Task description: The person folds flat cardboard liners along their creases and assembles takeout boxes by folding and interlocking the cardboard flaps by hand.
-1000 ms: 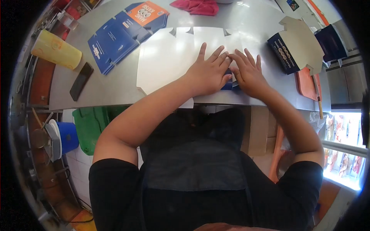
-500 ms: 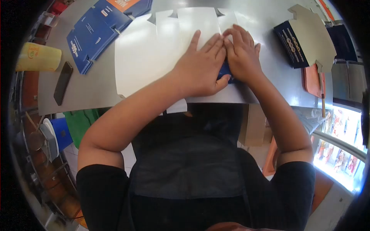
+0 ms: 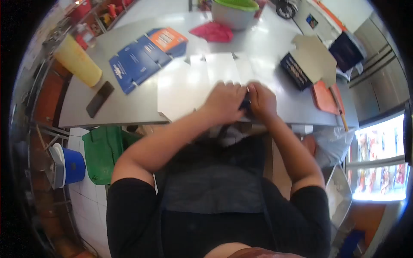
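Note:
A white cardboard sheet [image 3: 180, 86], its far edge notched, lies on the metal table [image 3: 142, 112]. My left hand [image 3: 226, 101] has its fingers curled over the sheet's right part. Close beside it, my right hand [image 3: 261, 101] is also curled, at the sheet's right side. Between the two hands a small dark blue piece [image 3: 245, 102] of the cardboard shows. Both hands seem to grip the folded edge there, though the fingertips are hidden and slightly blurred.
Flat blue and orange cardboard [image 3: 140, 60], a phone [image 3: 100, 99] and a yellow cup [image 3: 78, 62] are on the left. A pink cloth [image 3: 213, 32] and a bucket [image 3: 234, 15] stand behind. An open box [image 3: 312, 60] and an orange board [image 3: 326, 98] are right.
The fingers of both hands, earlier stretched flat over the sheet, have curled in around its right edge. The camera view has shifted, showing more of the table's far side.

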Motion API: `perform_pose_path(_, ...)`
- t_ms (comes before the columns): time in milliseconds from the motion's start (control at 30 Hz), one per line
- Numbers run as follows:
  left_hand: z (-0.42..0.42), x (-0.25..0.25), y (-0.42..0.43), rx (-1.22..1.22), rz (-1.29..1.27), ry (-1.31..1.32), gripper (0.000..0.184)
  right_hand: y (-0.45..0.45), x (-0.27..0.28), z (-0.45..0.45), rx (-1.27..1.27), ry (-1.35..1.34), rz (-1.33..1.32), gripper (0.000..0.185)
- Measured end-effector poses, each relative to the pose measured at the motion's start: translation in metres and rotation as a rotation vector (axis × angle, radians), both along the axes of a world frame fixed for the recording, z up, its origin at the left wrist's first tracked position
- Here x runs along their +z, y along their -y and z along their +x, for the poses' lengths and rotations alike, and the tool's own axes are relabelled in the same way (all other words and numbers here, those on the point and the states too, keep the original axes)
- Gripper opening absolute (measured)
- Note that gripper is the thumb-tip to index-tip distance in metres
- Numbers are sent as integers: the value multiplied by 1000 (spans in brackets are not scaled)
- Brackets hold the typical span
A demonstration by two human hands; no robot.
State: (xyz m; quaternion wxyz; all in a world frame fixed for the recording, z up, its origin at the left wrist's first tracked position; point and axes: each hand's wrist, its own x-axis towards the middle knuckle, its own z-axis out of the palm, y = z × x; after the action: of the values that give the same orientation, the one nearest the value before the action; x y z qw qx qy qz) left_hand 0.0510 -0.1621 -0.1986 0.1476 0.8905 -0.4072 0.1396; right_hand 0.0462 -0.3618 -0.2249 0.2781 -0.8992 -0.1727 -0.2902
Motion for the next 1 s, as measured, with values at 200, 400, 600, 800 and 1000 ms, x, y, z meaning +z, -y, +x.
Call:
perform_pose_path(200, -76, 25, -67, 50, -69, -16, 94, 17, 45, -74, 89, -293, -139, 27)
perform_pose_path(400, -76, -8, -110, 109, 15, -57, 89, -16, 85, -73, 177, -28, -343, 48)
perform_pose_path(600, -60, -23, -117, 91, 109, -14, 74, -89, 64, -70, 384, -119, -468, 55)
perform_pose_path(800, -45, -11, -153, 294, -194, 45, 66, -65, 73, -61, 239, -406, -60, 66)
perform_pose_path(1000, 35, 0, -187, 563, -655, -1088, 67, 57, 34, -4, -220, -860, 447, 75)
